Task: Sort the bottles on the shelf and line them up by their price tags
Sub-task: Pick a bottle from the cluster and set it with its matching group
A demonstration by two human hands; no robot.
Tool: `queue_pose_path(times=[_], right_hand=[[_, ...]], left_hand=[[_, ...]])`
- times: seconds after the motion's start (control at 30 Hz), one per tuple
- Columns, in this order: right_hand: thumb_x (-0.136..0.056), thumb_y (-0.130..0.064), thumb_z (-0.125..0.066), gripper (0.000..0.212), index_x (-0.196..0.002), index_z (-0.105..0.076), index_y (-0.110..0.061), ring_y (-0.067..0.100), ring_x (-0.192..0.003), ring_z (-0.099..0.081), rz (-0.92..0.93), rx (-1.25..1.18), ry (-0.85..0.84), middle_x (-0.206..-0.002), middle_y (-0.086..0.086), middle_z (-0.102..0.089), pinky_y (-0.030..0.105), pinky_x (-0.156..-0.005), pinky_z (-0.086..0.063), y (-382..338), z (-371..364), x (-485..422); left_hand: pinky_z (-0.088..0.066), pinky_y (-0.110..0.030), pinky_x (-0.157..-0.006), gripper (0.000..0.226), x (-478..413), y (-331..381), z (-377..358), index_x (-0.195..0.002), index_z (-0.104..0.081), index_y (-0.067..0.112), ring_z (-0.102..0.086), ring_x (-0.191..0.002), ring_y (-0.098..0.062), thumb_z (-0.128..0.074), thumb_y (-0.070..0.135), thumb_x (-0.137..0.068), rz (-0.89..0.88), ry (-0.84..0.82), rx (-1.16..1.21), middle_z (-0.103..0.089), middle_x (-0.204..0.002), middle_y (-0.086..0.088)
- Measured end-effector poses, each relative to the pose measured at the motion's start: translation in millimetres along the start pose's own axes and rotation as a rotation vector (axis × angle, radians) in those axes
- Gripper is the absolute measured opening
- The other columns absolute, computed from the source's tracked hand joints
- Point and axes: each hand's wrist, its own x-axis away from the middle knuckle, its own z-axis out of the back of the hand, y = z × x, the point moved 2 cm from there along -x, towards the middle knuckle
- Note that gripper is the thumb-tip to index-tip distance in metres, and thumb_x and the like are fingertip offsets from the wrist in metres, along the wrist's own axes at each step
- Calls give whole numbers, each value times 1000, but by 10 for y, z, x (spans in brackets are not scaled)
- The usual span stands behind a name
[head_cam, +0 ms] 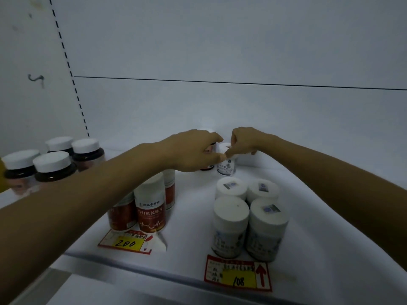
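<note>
Nearest to the viewer, the price tag marked 108 (239,275) lies at the front edge of the shelf (193,227), and four white bottles (248,216) stand upright just behind it in a tight square. To the left, the price tag marked 200 (127,241) has the red-label bottles (149,208) behind it, partly hidden by the left forearm. These two groups look already placed, I judge; the two bottles at the back are left to bring to their rows.

The right hand (244,140) curls its fingers round the lid of the rear white bottle (225,169), which stands near the back wall. The left hand (193,150) bends over the rear red bottle (208,167) just beside it, fingers curled on its top; how firm this hold is, I cannot tell. Four dark jars (52,164) with white lids stand well apart at the far left.
</note>
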Motion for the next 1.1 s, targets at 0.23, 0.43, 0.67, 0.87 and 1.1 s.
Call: queue_pose_path(times=[0.23, 0.43, 0.67, 0.87, 1.1], right_hand=[[-77, -34, -72, 38, -97, -56, -6, 22, -84, -53, 92, 33, 111, -99, 12, -61, 31, -69, -41, -23, -69, 103], [-75, -27, -75, 54, -120, -47, -20, 18, -94, -54, 111, -132, -131, -108, -1, -46, 26, -72, -48, 42, 79, 363], [-75, -17, -76, 53, -122, -51, -20, 16, -95, -59, 163, -268, -281, -114, 3, -53, 18, -65, -51, 25, 90, 535], [-77, -8, -73, 34, -106, -59, -19, 13, -92, -60, 198, -331, -370, -105, -4, -58, 17, -69, -54, -34, 96, 665], [-79, 7, -65, 57, -131, -51, -12, 15, -102, -57, 227, -238, -446, -124, 2, -54, 23, -80, -53, -144, 171, 724]], left_hand=[[-47, -43, -87, 39, 101, 195, -126, -127, -47, 25, -55, -100, -19, -43, 42, -92, -48, 16, 22, -57, -119, -1], [-46, -42, -91, 43, 174, 245, -267, -134, -40, 25, -50, -111, -21, -39, 41, -94, -50, 38, -50, -50, -131, -2], [-44, -42, -94, 61, 125, 206, -331, -141, -31, 23, -47, -121, -23, -42, 54, -90, 16, -8, -120, -44, -141, -3], [-45, -39, -89, 66, 29, 171, -313, -139, -32, 24, -51, -116, -21, -47, 59, -84, 7, -7, -143, -49, -136, -1], [-45, -32, -78, 62, -19, 142, -313, -134, -37, 26, -55, -105, -19, -50, 59, -82, -23, -2, -127, -54, -128, 0]])
